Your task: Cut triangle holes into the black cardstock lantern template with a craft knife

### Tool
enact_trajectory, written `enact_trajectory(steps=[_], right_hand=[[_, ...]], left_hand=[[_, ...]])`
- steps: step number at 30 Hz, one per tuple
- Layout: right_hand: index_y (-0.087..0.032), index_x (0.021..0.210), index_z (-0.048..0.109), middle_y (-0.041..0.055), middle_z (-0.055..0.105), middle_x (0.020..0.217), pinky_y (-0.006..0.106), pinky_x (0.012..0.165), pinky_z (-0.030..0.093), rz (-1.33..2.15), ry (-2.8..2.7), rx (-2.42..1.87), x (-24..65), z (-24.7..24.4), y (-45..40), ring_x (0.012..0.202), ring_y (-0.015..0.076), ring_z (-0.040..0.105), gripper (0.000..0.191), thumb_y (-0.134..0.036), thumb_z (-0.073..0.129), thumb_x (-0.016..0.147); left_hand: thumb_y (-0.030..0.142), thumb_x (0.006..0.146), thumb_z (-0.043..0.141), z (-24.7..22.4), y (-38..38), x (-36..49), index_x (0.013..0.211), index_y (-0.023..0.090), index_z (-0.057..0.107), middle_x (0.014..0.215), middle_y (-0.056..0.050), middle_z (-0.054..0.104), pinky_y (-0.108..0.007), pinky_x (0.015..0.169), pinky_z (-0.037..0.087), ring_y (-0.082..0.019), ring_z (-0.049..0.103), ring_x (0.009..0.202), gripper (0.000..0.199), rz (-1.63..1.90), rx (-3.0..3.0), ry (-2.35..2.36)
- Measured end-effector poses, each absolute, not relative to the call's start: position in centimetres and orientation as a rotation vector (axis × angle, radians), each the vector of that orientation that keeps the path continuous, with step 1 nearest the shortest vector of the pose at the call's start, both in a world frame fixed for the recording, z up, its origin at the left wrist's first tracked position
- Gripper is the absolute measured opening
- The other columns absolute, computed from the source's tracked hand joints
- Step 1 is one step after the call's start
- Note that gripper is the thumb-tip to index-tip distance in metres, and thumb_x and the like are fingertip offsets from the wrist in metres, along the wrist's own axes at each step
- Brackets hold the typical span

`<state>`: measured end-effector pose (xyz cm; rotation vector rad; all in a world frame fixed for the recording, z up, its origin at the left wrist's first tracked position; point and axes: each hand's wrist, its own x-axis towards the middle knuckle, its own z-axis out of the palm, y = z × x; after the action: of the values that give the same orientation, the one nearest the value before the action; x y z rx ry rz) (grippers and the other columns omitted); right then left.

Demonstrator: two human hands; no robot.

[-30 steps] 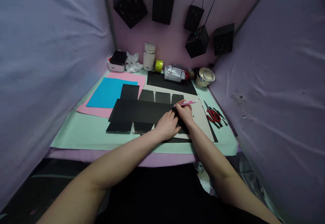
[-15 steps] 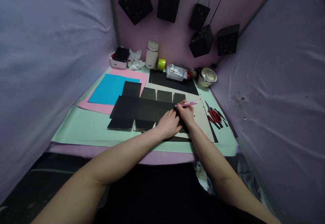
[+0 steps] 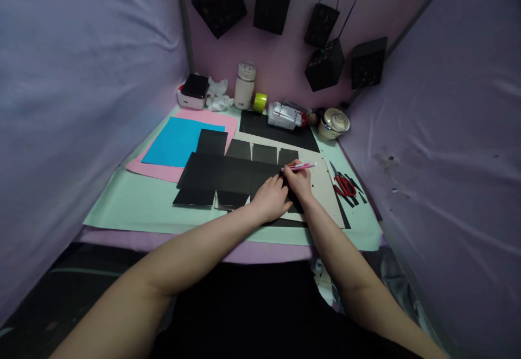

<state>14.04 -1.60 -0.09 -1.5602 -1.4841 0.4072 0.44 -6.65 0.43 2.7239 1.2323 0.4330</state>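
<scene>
A sheet of black card (image 3: 228, 171) with slit flaps along both long sides lies flat across a pale board (image 3: 321, 185). My left hand (image 3: 271, 200) rests on the card's right part, palm down with fingers stretched out. Close beside it, my right hand (image 3: 299, 180) is closed around a slim pink-and-white pen-shaped tool (image 3: 303, 167). The tool leans to the right, its lower end at the card near my left fingertips. I cannot make out whether that tip is a blade or a nib.
Red-handled scissors (image 3: 344, 185) lie at right among black card strips (image 3: 354, 199). Blue paper (image 3: 175, 142) overlaps pink paper (image 3: 152, 172) at left. Along the back stand a white bottle (image 3: 245, 87), yellow tape (image 3: 260, 102), a plastic box (image 3: 285, 115) and a lidded jar (image 3: 334, 124). Black boxes (image 3: 325, 65) hang above.
The view has shifted very slightly. Both hands, the pen-shaped tool and the black card keep nearly the same places.
</scene>
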Motion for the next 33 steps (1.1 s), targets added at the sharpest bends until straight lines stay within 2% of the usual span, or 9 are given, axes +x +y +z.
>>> enact_trajectory(steps=[12, 19, 23, 33], right_hand=[[-0.022, 0.065, 0.054, -0.0022, 0.060, 0.062, 0.028, 0.064, 0.040, 0.389, -1.482, -1.545, 13.86, -0.02, -1.75, 0.061, 0.0162, 0.054, 0.012, -0.031, 0.055, 0.073], [-0.021, 0.064, 0.050, -0.0037, 0.053, 0.060, 0.027, 0.060, 0.036, 0.437, -1.551, -1.434, 13.78, -0.16, -1.71, 0.060, 0.0140, 0.048, 0.011, -0.028, 0.054, 0.072], [-0.022, 0.062, 0.047, -0.0050, 0.047, 0.057, 0.027, 0.059, 0.034, 0.455, -1.568, -1.437, 13.79, -0.16, -1.59, 0.059, 0.0133, 0.044, 0.011, -0.026, 0.051, 0.072], [-0.022, 0.060, 0.045, -0.0050, 0.047, 0.056, 0.027, 0.058, 0.033, 0.464, -1.554, -1.454, 13.73, 0.05, -1.63, 0.058, 0.0135, 0.043, 0.010, -0.023, 0.050, 0.069]], left_hand=[[0.044, 0.090, 0.056, 0.42, -6.63, 0.50, 0.129, 0.004, 0.058, 0.140, -0.024, 0.049, -0.044, 0.114, 0.030, -0.035, 0.040, 0.136, 0.056, 0.404, 2.743, 1.249], [0.044, 0.092, 0.055, 0.71, -6.88, 0.41, 0.129, 0.005, 0.058, 0.141, -0.023, 0.049, -0.048, 0.115, 0.028, -0.034, 0.039, 0.136, 0.054, 0.379, 2.726, 1.248], [0.045, 0.092, 0.052, 0.65, -7.03, 0.41, 0.129, 0.008, 0.058, 0.141, -0.020, 0.049, -0.052, 0.115, 0.026, -0.037, 0.037, 0.137, 0.052, 0.386, 2.720, 1.284], [0.046, 0.091, 0.053, 0.74, -7.00, 0.52, 0.129, 0.008, 0.060, 0.140, -0.019, 0.049, -0.052, 0.114, 0.027, -0.041, 0.036, 0.136, 0.053, 0.361, 2.708, 1.296]])
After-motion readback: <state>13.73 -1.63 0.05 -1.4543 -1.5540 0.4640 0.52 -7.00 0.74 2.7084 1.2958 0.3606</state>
